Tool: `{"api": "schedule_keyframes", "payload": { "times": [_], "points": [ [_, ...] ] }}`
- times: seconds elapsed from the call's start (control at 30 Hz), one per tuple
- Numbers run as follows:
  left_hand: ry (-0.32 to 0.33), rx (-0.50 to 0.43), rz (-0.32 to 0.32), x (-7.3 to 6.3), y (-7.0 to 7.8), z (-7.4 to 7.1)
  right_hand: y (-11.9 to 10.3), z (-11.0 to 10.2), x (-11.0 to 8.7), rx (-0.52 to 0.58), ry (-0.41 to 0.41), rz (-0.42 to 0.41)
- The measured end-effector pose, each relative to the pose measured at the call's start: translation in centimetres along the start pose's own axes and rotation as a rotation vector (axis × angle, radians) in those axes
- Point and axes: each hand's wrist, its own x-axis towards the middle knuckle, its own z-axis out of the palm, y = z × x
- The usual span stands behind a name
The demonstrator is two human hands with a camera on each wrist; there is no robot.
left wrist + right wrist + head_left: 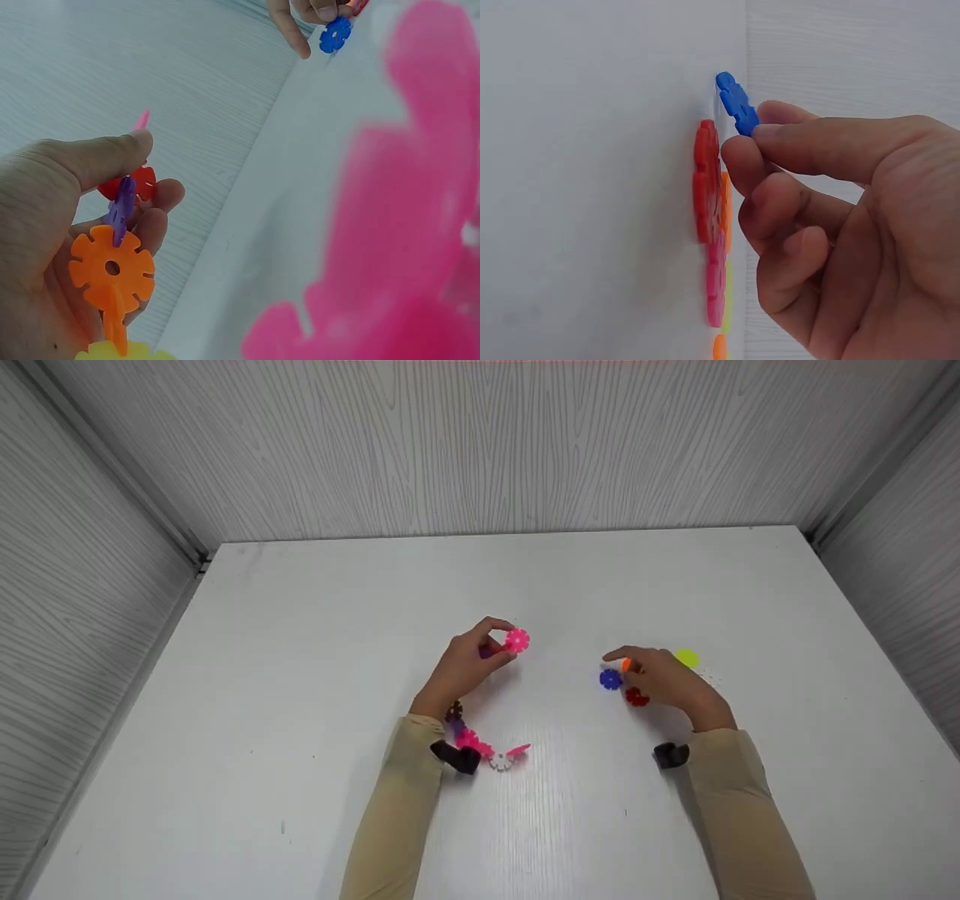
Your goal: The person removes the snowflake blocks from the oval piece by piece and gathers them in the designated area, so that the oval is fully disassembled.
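Observation:
My left hand (463,669) pinches the end of a chain of interlocking flower-shaped plastic discs, where a bright pink disc (517,640) sticks out past the fingertips. A red disc (148,180), a purple disc (121,206) and an orange disc (101,268) follow along the palm. The chain's other end, with a white disc (501,763), curves near the left wrist. Between thumb and fingers, my right hand (664,679) pinches a blue disc (737,103), tilted above the table. A red disc (705,184) is close below that hand.
Loose discs lie around the right hand: an orange one (626,664), a yellow-green one (687,658) and a pink one (715,285). The white table (300,660) is bordered by wood-grain panels (480,450) at the back and sides. Each wrist wears a black strap mount (671,755).

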Motion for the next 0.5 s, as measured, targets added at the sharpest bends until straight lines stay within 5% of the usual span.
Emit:
{"api": "schedule_keyframes", "payload": {
  "times": [0.3, 0.5],
  "points": [
    [-0.014, 0.056, -0.028, -0.1, 0.4, 0.4, -1.4, -0.4, -0.6, 0.007, 0.096, -0.023],
    [-0.059, 0.061, 0.029, -0.3, 0.6, 0.8, -2.9, -0.1, -0.6, 0.054, 0.137, -0.071]
  ]
}}
